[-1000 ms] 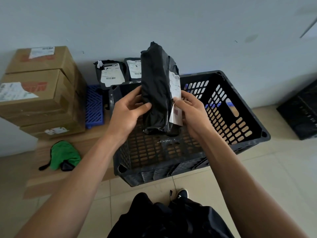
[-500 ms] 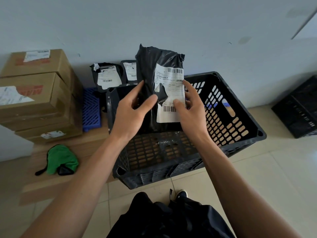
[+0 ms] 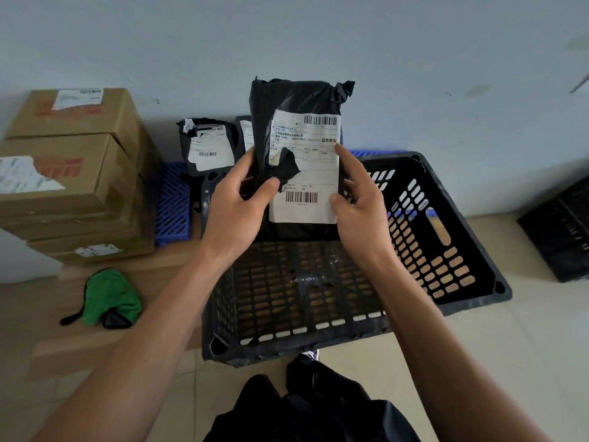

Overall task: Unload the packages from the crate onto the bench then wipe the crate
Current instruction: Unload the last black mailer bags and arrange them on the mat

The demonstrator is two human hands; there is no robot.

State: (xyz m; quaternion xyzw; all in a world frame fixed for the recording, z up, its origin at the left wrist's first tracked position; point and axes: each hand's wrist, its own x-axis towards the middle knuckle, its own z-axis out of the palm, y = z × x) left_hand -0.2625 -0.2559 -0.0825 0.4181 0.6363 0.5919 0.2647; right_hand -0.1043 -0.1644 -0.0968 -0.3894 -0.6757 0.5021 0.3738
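Pale wall and tiled floor frame a low wooden bench at 9 o'clock. At centre, a black package is held upright above the black crate, gripped on both sides: left hand with thumb across its front, right hand with thumb on the white shipping label. A second ago the package stood edge-on; it has since been turned label-forward and raised. The visible crate floor holds nothing more, so this appears the last item out. Two unloaded packages lean at 11 o'clock; cardboard boxes stand at 10 o'clock, and a green cloth at 8 o'clock awaits wiping.
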